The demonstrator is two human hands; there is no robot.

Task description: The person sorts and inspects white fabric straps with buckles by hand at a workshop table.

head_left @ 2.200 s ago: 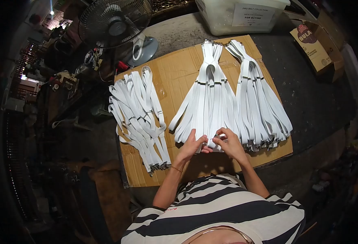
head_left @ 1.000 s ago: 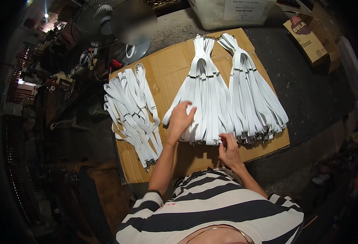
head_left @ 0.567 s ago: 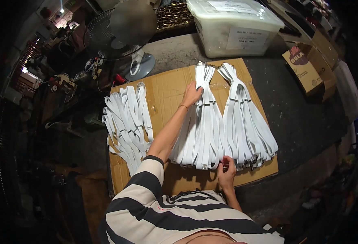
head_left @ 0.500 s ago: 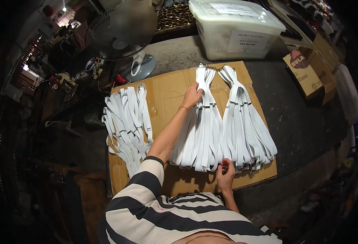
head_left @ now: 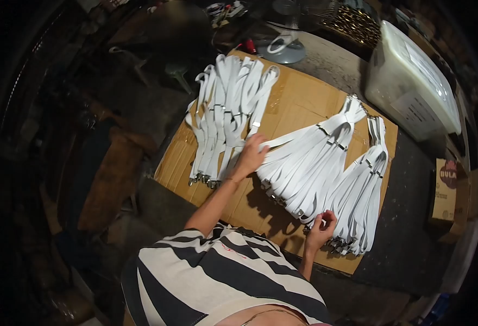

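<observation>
Matt cloth straps (head_left: 309, 157), shiny metal clips (head_left: 200, 177), matt cardboard sheet (head_left: 299, 98)

Cardbd sheet (head_left: 304, 92) is lying on table (head_left: 407, 201); on it, left to right, strap pile (head_left: 228, 89), mid bundle (head_left: 304, 157) & right bundle (head_left: 358, 198) are lying. Left hand (head_left: 251, 156) is sitting btwn strap pile & mid bundle, right hand (head_left: 320, 232) at bundles' near ends. Bin (head_left: 388, 81) is standing far right, carton (head_left: 444, 190) right of sheet, fan base (head_left: 295, 53) past sheet's far edge.

From my head, one camera is looking forward and down over my striped shirt (head_left: 212, 271), viewing my left hand (head_left: 251, 156) and right hand (head_left: 320, 228) from near above.
</observation>
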